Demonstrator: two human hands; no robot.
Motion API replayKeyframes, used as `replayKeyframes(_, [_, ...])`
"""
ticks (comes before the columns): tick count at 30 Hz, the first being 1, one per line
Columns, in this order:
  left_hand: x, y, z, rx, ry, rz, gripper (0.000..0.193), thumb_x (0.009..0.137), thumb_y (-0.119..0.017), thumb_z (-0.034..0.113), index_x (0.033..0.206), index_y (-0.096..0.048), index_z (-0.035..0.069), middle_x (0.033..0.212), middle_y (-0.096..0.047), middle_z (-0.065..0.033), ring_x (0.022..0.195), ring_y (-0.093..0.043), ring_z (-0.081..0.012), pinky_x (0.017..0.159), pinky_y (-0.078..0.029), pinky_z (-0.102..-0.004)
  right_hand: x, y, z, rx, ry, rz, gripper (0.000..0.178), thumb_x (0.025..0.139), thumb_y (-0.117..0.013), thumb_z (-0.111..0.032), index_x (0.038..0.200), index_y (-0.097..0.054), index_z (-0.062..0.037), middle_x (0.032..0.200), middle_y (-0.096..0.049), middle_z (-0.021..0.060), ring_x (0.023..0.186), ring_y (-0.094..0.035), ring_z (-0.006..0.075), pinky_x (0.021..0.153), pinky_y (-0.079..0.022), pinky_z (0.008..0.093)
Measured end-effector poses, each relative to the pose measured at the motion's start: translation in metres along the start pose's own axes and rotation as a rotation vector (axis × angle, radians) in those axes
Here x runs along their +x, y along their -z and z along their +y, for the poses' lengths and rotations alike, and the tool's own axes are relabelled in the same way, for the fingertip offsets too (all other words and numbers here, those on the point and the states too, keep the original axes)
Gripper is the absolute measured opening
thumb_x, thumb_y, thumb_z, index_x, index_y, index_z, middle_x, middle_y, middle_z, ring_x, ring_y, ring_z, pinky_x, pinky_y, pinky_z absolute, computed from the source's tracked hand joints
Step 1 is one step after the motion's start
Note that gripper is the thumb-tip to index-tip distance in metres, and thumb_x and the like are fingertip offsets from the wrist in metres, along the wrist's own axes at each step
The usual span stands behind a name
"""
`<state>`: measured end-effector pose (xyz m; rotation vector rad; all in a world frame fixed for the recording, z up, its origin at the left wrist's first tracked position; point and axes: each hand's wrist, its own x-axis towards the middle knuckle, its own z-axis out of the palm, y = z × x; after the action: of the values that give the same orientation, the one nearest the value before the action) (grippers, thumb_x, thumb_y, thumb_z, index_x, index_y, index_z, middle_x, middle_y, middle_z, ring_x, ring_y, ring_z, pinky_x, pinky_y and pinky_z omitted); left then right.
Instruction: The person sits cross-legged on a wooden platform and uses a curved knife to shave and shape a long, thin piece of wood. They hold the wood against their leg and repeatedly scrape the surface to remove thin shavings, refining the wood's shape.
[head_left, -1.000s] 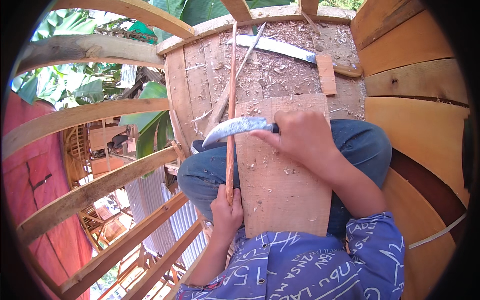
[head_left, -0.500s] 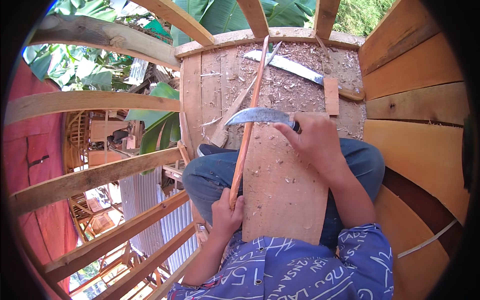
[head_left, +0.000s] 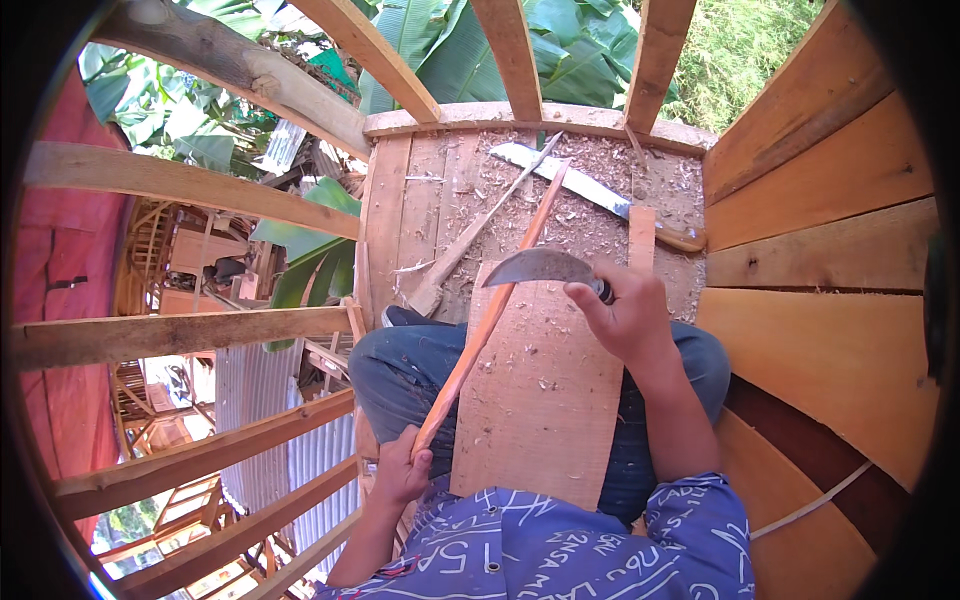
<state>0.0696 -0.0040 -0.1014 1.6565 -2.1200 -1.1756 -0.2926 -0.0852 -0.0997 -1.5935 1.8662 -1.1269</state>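
Observation:
My left hand [head_left: 402,467] is closed around the near end of a long, thin wooden stick [head_left: 487,322], which slants away to the far right across a board. In my right hand [head_left: 628,312] is a curved knife [head_left: 540,267] with a short dark handle. Its blade points left and crosses over the stick near the board's far edge; whether it touches the wood I cannot tell. The wide flat board [head_left: 535,420] lies across my lap, with a few shavings on it.
Beyond the board, a machete [head_left: 590,188] with a wooden handle lies among wood shavings [head_left: 500,210] on the plank floor. A pointed piece of wood [head_left: 470,235] and a small wooden block [head_left: 642,238] lie there too. Slatted rails [head_left: 190,335] stand left, plank walls [head_left: 820,260] right.
The stick's near end has come nearer and left with my left hand. My right hand and the knife have shifted nearer in the picture, the blade now turned darker side up. The view has tilted slightly.

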Motion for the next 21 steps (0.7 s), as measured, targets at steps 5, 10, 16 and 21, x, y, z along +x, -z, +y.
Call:
replayKeyframes(5, [-0.040,0.006,-0.038,-0.211,0.142,-0.143,0.051,0.092,-0.045,0.053,0.078,-0.050,0.003,0.060,-0.042,-0.0076,0.054,-0.046,-0.0235,0.053,-0.037,-0.0345,-0.009,-0.016,-0.009,-0.095,0.103,-0.186,0.057,0.079,-0.063,-0.057,0.061,-0.059,-0.0032,0.052,-0.054,0.0140,0.049,-0.058,0.0309,0.048,-0.045,0.0399])
replayKeyframes(10, [-0.045,-0.006,-0.060,-0.257,0.204,-0.155,0.048,0.092,-0.046,0.050,0.079,-0.051,0.003,0.061,-0.043,-0.0051,0.056,-0.046,-0.0195,0.054,-0.038,-0.0341,-0.008,-0.030,-0.009,-0.260,0.079,-0.264,0.061,0.080,-0.058,-0.062,0.061,-0.059,-0.0036,0.052,-0.055,0.0140,0.049,-0.058,0.0302,0.047,-0.045,0.0396])
replayKeyframes(16, [-0.035,-0.009,-0.059,-0.237,0.201,-0.179,0.042,0.092,-0.048,0.043,0.080,-0.051,0.002,0.060,-0.045,-0.0093,0.054,-0.048,-0.0228,0.054,-0.039,-0.0358,-0.002,-0.033,-0.017,-0.390,0.026,-0.224,0.062,0.080,-0.057,-0.063,0.061,-0.059,-0.0038,0.053,-0.056,0.0141,0.051,-0.059,0.0299,0.049,-0.046,0.0404])
replayKeyframes(21, [-0.040,-0.012,-0.069,-0.088,0.028,-0.169,0.037,0.091,-0.048,0.037,0.080,-0.053,0.002,0.058,-0.046,-0.0118,0.053,-0.052,-0.0273,0.052,-0.040,-0.0373,0.039,0.000,0.026,-0.351,-0.396,0.157,0.061,0.086,-0.055,-0.058,0.063,-0.058,-0.0014,0.054,-0.056,0.0149,0.052,-0.058,0.0340,0.051,-0.043,0.0429])
